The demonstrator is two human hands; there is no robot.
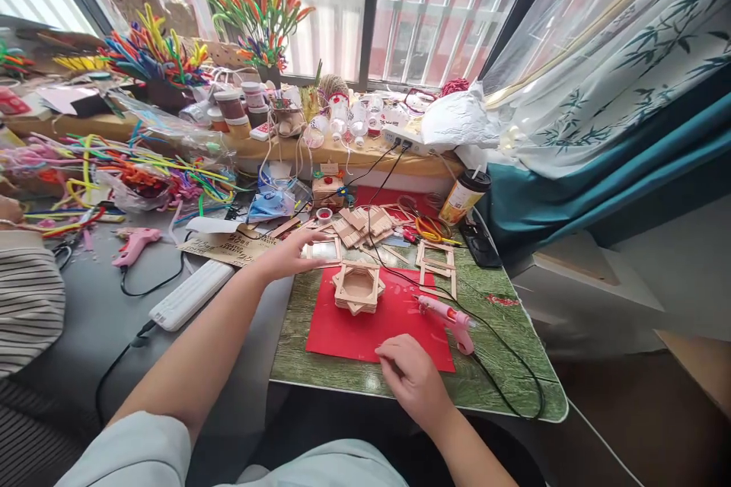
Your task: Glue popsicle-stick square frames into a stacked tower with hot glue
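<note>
My left hand [290, 254] reaches over the table with thumb and fingers apart, right beside a small square frame of wooden craft sticks [336, 249]; whether it touches the frame I cannot tell. In front of it, a stacked craft-stick box [359, 291], built of squares turned against each other, stands on a red sheet [325, 331]. My right hand [414, 379] is loosely closed at the sheet's near edge, and nothing shows in its fingers. To the right lies a pink glue gun [448, 317], its nozzle over the sheet.
Loose craft sticks [371, 224] and more stick frames [438, 270] lie behind. A drink cup [465, 196] stands at the back right. Black cords cross the green table [502, 354]. On the left are a power strip [191, 294], another glue gun [137, 243] and a person's striped sleeve [28, 297].
</note>
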